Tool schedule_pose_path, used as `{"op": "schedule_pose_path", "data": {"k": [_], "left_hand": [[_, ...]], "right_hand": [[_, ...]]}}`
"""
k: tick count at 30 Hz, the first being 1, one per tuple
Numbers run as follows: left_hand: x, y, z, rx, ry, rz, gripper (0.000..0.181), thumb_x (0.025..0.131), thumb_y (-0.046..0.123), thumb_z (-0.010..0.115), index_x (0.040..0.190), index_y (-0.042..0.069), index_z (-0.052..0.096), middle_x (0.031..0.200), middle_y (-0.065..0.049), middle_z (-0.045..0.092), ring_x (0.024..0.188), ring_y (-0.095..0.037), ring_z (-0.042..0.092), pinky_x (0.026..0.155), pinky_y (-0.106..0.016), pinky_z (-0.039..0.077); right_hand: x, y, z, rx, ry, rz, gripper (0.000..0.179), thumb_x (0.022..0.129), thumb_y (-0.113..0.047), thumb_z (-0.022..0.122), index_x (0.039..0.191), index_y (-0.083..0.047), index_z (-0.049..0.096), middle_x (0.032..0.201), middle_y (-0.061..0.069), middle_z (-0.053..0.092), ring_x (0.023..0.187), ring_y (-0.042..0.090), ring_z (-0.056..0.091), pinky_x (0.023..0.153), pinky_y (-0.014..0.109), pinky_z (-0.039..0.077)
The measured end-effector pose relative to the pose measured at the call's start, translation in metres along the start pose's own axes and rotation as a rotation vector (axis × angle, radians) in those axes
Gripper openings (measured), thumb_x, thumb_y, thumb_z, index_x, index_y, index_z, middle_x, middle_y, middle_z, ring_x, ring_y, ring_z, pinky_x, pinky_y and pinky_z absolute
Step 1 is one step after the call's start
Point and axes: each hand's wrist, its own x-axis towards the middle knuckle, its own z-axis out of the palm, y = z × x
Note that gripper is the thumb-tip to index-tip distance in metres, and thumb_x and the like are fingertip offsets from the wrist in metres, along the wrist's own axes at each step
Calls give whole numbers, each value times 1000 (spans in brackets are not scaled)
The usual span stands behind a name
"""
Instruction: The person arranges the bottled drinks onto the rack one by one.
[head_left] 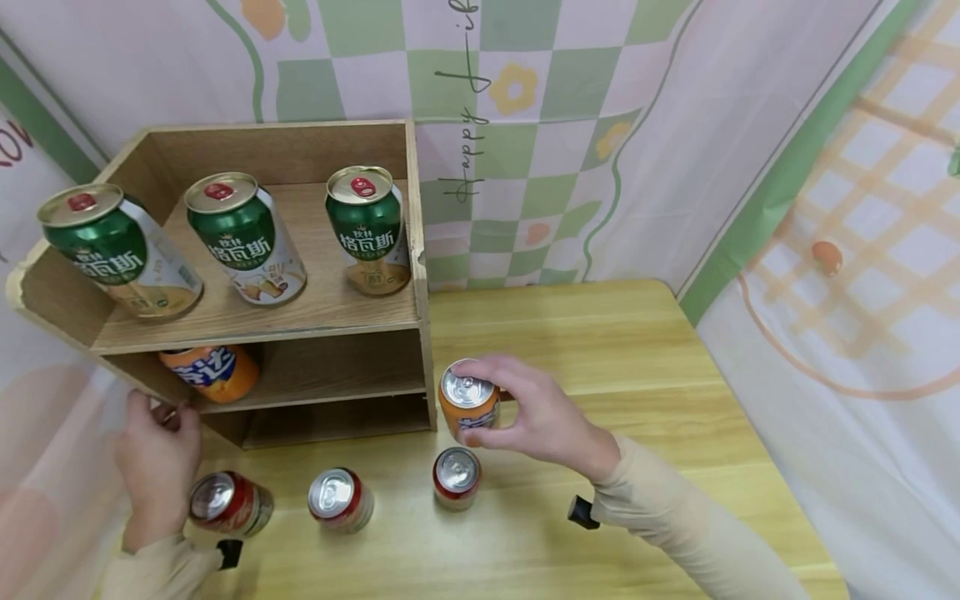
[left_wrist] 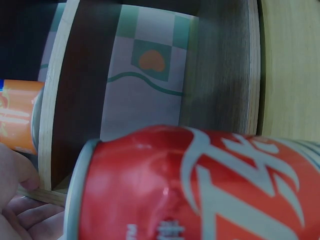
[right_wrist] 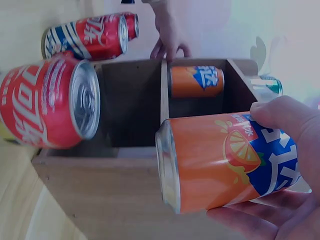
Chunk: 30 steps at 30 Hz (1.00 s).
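My right hand (head_left: 536,408) grips an orange soda can (right_wrist: 220,162) round its body, thumb on one side and fingers on the other. The can is upright just right of the wooden shelf (head_left: 429,358). My left hand (head_left: 159,458) holds the shelf at its left front edge, thumb by the middle board and fingers round the side. Close to that thumb, a second orange soda can (head_left: 217,375) stands at the left of the middle level. In front of the shelf stand three red cola cans: the left one (head_left: 234,504), the middle one (head_left: 341,500) and the right one (head_left: 456,477).
On the top level stand three green-and-white cans: the left one (head_left: 123,250), the middle one (head_left: 246,237) and the right one (head_left: 369,229). A wooden table (head_left: 637,358) extends to the right. Patterned cloth (head_left: 525,167) hangs behind and at the sides.
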Motion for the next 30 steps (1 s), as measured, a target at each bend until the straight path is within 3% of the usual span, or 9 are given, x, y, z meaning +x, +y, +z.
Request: {"op": "schedule_pose_path", "data": {"k": [2,5,8,9,11,18,26,27,30], "left_hand": [[0,0,0,2,2,0,31,94,9,55,121,-5,54,104,-31,71,66,29,41,66,-17,34],[-1,1,0,8,5,0,30,93,10,55,120,-4,55,103,-29,72,67,22,46,67,-17,35],[0,1,-1,1,4,5,30,93,9,55,120,-5,55,103,-30,72,67,24,46,66,-13,34],[0,0,-1,-2,2,2,30,94,9,55,120,-5,55,103,-30,72,68,30,35,65,-11,33],[0,0,-1,-8,1,2,29,94,9,55,119,-5,54,103,-31,71,67,34,31,65,-9,31],[0,-3,3,-6,10,42,28,93,6,56,118,-7,54,101,-32,71,68,36,28,64,-9,30],[0,-5,3,-23,13,43,31,93,6,56,120,-7,54,103,-32,71,70,36,30,66,-3,28],[0,-4,2,-21,15,43,31,93,7,56,120,-7,54,103,-33,71,69,31,41,66,-5,29],[0,-4,2,-16,16,42,30,93,8,56,120,-7,54,102,-32,71,69,28,43,66,-6,30]], "right_hand": [[2,-3,3,-2,-12,-13,71,76,-21,92,139,-20,59,135,0,63,117,17,61,91,33,56],[5,-7,7,1,-29,-29,70,76,-22,91,139,-20,59,134,-1,63,117,17,61,93,34,55],[9,-11,11,-6,-38,-45,68,77,-22,91,138,-20,60,134,-1,64,118,16,61,95,35,54],[11,-12,12,-9,-42,-52,68,77,-22,90,138,-20,60,133,-2,64,117,15,61,95,35,54],[14,-14,15,-9,-51,-63,67,78,-23,90,138,-20,60,132,-2,64,117,15,61,95,34,53],[24,-19,22,54,-77,-48,67,79,-21,89,140,-19,59,131,-1,64,115,14,61,88,28,56],[42,-26,31,58,-113,-40,68,80,-19,88,141,-18,58,129,0,64,112,13,61,79,22,57],[44,-27,33,54,-119,-41,68,80,-20,88,141,-18,57,129,0,64,112,12,61,78,21,57],[50,-31,38,41,-138,-49,69,81,-21,88,141,-18,56,129,1,63,110,11,59,79,20,55]]}}
